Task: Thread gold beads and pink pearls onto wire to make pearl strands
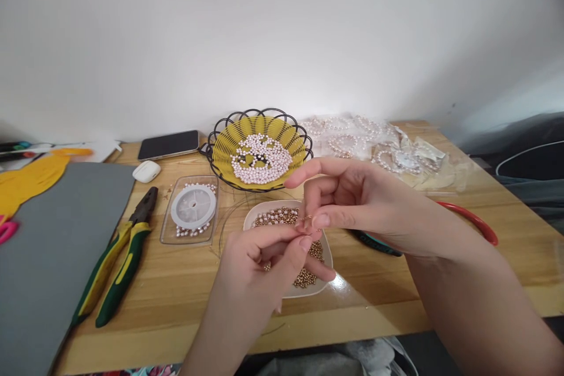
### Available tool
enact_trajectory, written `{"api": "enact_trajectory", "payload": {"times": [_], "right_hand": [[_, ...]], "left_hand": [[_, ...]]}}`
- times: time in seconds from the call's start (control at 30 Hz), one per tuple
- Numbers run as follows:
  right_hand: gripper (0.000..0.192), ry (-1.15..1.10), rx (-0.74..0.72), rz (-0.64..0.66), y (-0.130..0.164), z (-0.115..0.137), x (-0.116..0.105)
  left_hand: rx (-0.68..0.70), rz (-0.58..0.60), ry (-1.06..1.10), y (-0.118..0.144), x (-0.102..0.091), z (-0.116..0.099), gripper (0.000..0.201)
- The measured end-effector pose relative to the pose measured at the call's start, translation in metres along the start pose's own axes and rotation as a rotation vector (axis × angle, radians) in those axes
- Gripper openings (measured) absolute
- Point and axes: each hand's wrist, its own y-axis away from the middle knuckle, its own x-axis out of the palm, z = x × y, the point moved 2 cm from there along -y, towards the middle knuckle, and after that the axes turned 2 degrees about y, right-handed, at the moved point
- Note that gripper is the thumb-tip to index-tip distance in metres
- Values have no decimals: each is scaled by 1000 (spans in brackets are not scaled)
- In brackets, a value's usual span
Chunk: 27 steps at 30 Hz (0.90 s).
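Observation:
My left hand and my right hand meet fingertip to fingertip over a small white dish of gold beads. Both pinch something tiny at the contact point, apparently a gold bead and a thin clear thread that loops away to the left. The thread itself is barely visible between the fingers. Behind the dish stands a yellow wire-rimmed basket holding several white pearl beads.
Green-handled pliers lie at left beside a clear box with a thread spool. A grey mat, a phone and an earbud case lie further left. Bagged pearl bracelets and a red ring lie right.

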Motion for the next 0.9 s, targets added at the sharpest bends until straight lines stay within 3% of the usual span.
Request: {"api": "enact_trajectory", "payload": {"times": [0.43, 0.7, 0.9], "right_hand": [[33, -56, -22, 58, 2, 1, -2], [16, 35, -78, -39, 4, -3, -7], [8, 149, 36, 22, 8, -12, -9]], "left_hand": [[2, 26, 88, 2, 0, 1, 20], [29, -42, 52, 4, -5, 1, 17], [5, 80, -89, 0, -13, 2, 22]]}}
